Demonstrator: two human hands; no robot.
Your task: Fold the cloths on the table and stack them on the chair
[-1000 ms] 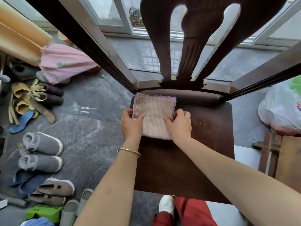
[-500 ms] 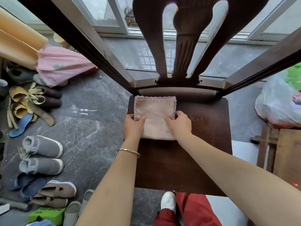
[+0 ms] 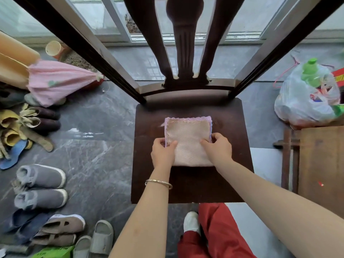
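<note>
Floor (image 3: 89,155) with shoes (image 3: 41,187), bag (image 3: 305,101), chair (image 3: 186,183), left hand (image 3: 162,153), right hand (image 3: 217,148) gripping cloth (image 3: 188,138)

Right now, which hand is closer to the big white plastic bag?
Right. The right hand grips the right edge of the folded cloth, on the side toward the plastic bag; the left hand grips its left edge, farther from the bag.

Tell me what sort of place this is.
Probably a home entryway or enclosed porch: many shoes lie on the stone floor, and sliding glass doors stand behind the wooden chair.
</note>
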